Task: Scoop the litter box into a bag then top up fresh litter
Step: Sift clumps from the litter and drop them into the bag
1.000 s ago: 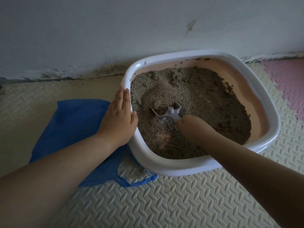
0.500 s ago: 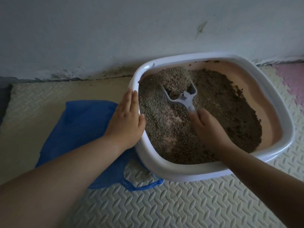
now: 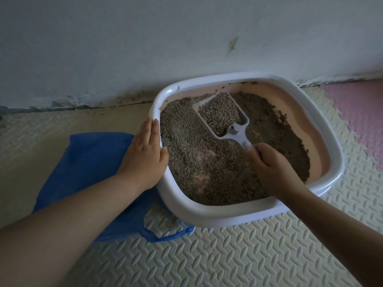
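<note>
Now the scoop [image 3: 222, 114] sits loaded at the far side of the litter box [image 3: 207, 214], well ahead of the right hand [image 3: 273, 168], whereas a second ago it lay half buried in the middle, close under that hand. The push has heaped its blade with litter [image 3: 186, 146] and left pale bare patches of the box bottom nearer the wrist. The right hand is curled tight round the scoop's handle; the left hand [image 3: 145, 154] lies flat with straight fingers on the near-left rim, as it did before, steadying the box. Nothing has gone into the blue bag [image 3: 87, 166] yet, which lies flat and partly tucked beneath the box, under and behind the left hand; it looks as though it needs opening before the load can be tipped in. Everything rests on a cream ridged floor mat [image 3: 228, 255], with a pink mat [image 3: 360, 112] beyond the right hand and a scuffed pale wall [image 3: 145, 38] just behind the box.
</note>
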A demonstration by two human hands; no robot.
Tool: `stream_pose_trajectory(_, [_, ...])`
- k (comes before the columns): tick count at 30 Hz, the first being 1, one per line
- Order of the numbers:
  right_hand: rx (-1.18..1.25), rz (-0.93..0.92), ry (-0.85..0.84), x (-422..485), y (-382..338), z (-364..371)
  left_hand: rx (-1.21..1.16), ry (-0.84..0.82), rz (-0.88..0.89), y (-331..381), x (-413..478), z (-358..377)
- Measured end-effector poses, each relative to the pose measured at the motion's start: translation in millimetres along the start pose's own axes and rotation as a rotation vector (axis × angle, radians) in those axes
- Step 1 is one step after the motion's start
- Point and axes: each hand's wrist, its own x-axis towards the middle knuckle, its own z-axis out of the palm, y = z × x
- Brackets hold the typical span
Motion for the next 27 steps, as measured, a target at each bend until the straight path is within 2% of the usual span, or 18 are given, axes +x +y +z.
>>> stream_pose_trajectory(5, [-0.068,-0.035,0.005,-4,-9,-1,0.013,-0.003,0.004,1,0,-1])
stream_pose_trajectory(21, [-0.039,-0.040,-0.026,-19,-14,2,0.015,-0.005,-0.005,2,-1,-2])
stream_pose_trajectory(25, [0.077,0.070,0.013,-20,-15,7,0.008,-0.007,-0.017,3,-2,-2])
stream_pose_trajectory(27, [0.061,0.069,-0.015,-22,-17,8,0.008,-0.003,-0.014,3,-2,-2])
